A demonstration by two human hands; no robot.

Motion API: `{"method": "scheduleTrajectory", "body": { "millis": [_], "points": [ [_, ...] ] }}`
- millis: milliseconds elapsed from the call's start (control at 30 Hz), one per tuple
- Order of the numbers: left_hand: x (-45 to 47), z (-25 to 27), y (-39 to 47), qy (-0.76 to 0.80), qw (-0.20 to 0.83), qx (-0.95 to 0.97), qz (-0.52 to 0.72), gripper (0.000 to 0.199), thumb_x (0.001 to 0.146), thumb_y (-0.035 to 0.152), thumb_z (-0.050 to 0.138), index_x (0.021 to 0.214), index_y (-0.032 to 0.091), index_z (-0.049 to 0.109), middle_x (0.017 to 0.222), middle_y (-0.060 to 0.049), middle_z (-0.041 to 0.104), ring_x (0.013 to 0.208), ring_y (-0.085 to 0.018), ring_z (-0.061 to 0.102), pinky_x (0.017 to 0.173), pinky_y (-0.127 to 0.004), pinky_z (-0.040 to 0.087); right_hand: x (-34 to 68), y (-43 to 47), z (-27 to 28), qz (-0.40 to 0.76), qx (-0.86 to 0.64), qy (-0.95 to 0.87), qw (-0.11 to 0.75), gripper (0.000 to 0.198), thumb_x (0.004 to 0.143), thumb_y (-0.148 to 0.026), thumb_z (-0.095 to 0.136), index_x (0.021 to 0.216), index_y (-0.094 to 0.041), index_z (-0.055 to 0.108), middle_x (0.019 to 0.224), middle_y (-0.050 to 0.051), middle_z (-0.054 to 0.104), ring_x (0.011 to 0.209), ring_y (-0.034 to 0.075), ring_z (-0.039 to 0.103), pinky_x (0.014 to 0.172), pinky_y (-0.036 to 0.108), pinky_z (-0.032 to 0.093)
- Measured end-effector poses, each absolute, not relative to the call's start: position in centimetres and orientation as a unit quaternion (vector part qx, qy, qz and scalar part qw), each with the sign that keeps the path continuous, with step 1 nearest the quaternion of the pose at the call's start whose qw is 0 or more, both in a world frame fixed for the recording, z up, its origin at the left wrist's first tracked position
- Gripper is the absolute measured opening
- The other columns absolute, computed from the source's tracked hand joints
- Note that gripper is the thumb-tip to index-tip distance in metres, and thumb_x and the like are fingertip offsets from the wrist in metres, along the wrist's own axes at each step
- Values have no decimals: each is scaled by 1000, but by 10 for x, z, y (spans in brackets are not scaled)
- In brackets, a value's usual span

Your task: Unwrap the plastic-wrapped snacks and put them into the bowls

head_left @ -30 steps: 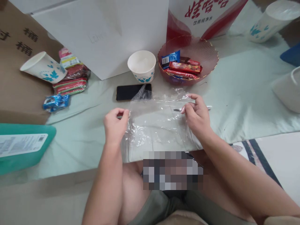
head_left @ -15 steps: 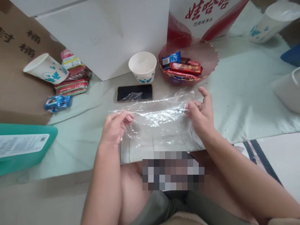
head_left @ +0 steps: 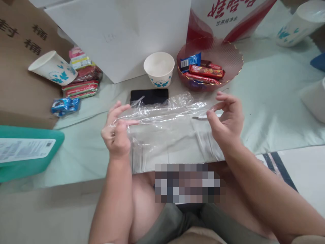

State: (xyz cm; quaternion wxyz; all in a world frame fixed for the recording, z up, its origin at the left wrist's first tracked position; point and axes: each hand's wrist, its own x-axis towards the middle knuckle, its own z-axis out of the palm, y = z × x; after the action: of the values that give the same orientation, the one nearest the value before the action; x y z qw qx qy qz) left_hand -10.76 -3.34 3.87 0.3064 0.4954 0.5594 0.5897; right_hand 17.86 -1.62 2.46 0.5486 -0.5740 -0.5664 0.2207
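Stretched between my two hands above the tabletop is a clear plastic bag (head_left: 162, 117), crumpled and shiny along its upper edge. My left hand (head_left: 117, 130) holds its left end, with the film running over the fingers and some fingers stretched out. At the other end, the thumb and index finger of my right hand (head_left: 227, 117) pinch the right edge. A thin white object with a dark tip (head_left: 203, 117) shows just left of my right palm; its kind is unclear. The film partly covers a black phone (head_left: 149, 96) lying behind it.
A white paper bowl (head_left: 159, 69) and a pink glass bowl (head_left: 235, 69) of wrapped snacks stand behind the phone. Left are a tilted paper cup (head_left: 53, 69), snack packets (head_left: 81, 88) and a green container (head_left: 54, 137). A white box (head_left: 122, 37) rises behind.
My left hand has turned and lifted its fingers, and my right hand has shifted slightly right. The upper part of the bag is drawn into a narrower band. The view has moved slightly.
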Motion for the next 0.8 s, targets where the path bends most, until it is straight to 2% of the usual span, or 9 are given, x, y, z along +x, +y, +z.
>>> {"method": "scheduleTrajectory", "body": {
  "millis": [67, 200, 300, 367, 433, 500, 600, 700, 800],
  "points": [
    [-103, 37, -31, 507, 278, 492, 651, 35, 91, 40, 59, 66, 22, 75, 132, -3, 71, 145, -29, 49, 123, -46, 40, 174, -12, 27, 251, -560, -547, 569, 29, 83, -37, 65, 110, -30, 56, 108, 7, 60, 91, 22, 64, 86, 45, 56],
    [-95, 38, -24, 488, 333, 458, 664, 40, 90, 45, 56, 57, 28, 73, 125, 0, 75, 142, -28, 53, 122, -48, 43, 170, -6, 30, 329, -512, -516, 603, 21, 84, -36, 61, 102, -29, 54, 85, 2, 52, 94, 23, 66, 83, 43, 56],
    [-94, 40, -23, 497, 364, 460, 639, 38, 86, 50, 57, 63, 28, 76, 137, 2, 70, 150, -29, 45, 127, -47, 37, 175, -3, 30, 386, -492, -472, 621, 13, 79, -31, 61, 88, -28, 51, 72, -2, 42, 73, 17, 63, 78, 39, 55],
    [-94, 42, -24, 486, 416, 482, 599, 39, 83, 56, 59, 67, 26, 78, 150, 3, 61, 154, -31, 40, 128, -45, 37, 181, 0, 28, 439, -511, -425, 604, 14, 75, -28, 60, 83, -27, 49, 66, -4, 37, 57, 13, 53, 65, 34, 52],
    [-93, 44, -25, 481, 463, 501, 550, 40, 79, 59, 62, 66, 25, 78, 154, 2, 58, 155, -32, 39, 127, -45, 39, 186, 4, 25, 496, -533, -383, 568, 15, 71, -27, 59, 82, -27, 48, 62, -5, 32, 50, 12, 43, 53, 30, 43],
    [-90, 46, -25, 489, 475, 497, 536, 41, 78, 60, 61, 62, 26, 77, 145, -1, 65, 149, -33, 46, 126, -48, 41, 188, 7, 23, 538, -543, -360, 535, 18, 70, -28, 61, 83, -28, 48, 61, -6, 31, 48, 12, 38, 48, 29, 36],
    [-85, 49, -22, 495, 461, 460, 575, 43, 82, 57, 53, 63, 28, 78, 110, -7, 77, 131, -31, 62, 122, -51, 44, 186, 10, 22, 557, -549, -343, 519, 21, 72, -32, 62, 86, -28, 48, 61, -7, 34, 47, 11, 39, 44, 27, 32],
    [-84, 45, -18, 494, 456, 426, 605, 42, 86, 51, 52, 65, 27, 79, 84, -7, 71, 107, -24, 70, 112, -42, 52, 182, 11, 25, 550, -564, -316, 529, 22, 72, -33, 62, 87, -27, 48, 61, -8, 38, 48, 10, 46, 42, 24, 29],
    [-87, 37, -16, 500, 456, 407, 614, 37, 83, 51, 61, 63, 25, 78, 78, -6, 67, 89, -19, 68, 98, -35, 57, 180, 11, 27, 543, -582, -276, 539, 22, 70, -30, 62, 87, -26, 49, 60, -8, 41, 49, 10, 49, 41, 22, 27]
  ]
}}
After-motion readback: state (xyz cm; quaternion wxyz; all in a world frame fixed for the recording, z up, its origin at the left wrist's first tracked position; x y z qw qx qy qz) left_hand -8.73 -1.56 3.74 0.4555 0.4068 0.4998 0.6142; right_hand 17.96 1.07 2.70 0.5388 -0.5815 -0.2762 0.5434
